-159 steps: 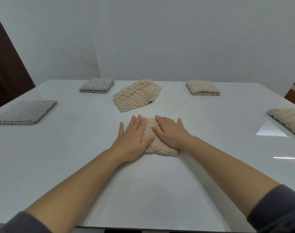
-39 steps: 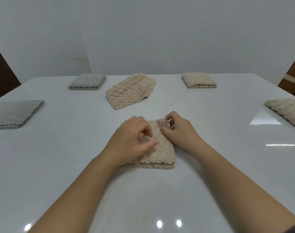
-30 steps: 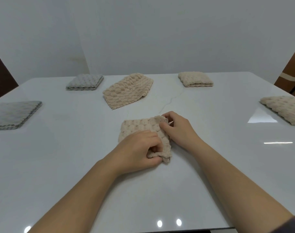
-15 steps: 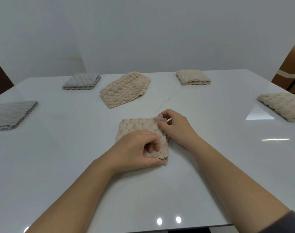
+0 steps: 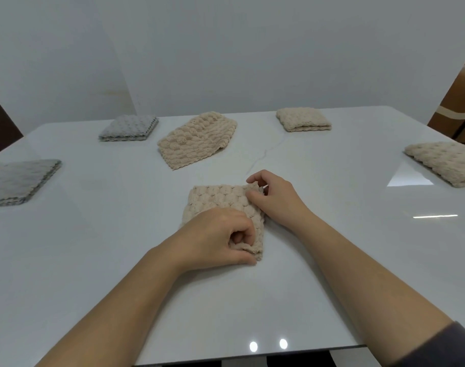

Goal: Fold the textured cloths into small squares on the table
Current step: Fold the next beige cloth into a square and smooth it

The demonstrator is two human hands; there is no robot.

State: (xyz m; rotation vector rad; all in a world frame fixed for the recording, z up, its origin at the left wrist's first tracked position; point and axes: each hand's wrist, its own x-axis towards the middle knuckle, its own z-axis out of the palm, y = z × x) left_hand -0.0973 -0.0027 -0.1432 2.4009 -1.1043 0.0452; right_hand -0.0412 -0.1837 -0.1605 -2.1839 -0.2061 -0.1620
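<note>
A folded beige bubble-textured cloth [image 5: 220, 198] lies in the middle of the white table [image 5: 318, 260], close in front of me. My left hand [image 5: 215, 238] pinches the cloth's near right corner between thumb and curled fingers. My right hand [image 5: 273, 198] pinches the far right corner. A larger beige cloth [image 5: 197, 140] lies loosely folded farther back, and a small folded beige cloth [image 5: 303, 120] sits at the back right.
Another beige cloth [image 5: 445, 161] lies at the right edge. Two folded grey cloths sit on the left, one at the back [image 5: 129, 127] and one at the left edge [image 5: 17, 180]. A white wall stands behind the table.
Both hands went from pressing flat on the cloth to pinching its right edge. The cloth now lies wider, spread out to the left. My left hand moved to the near right corner.
</note>
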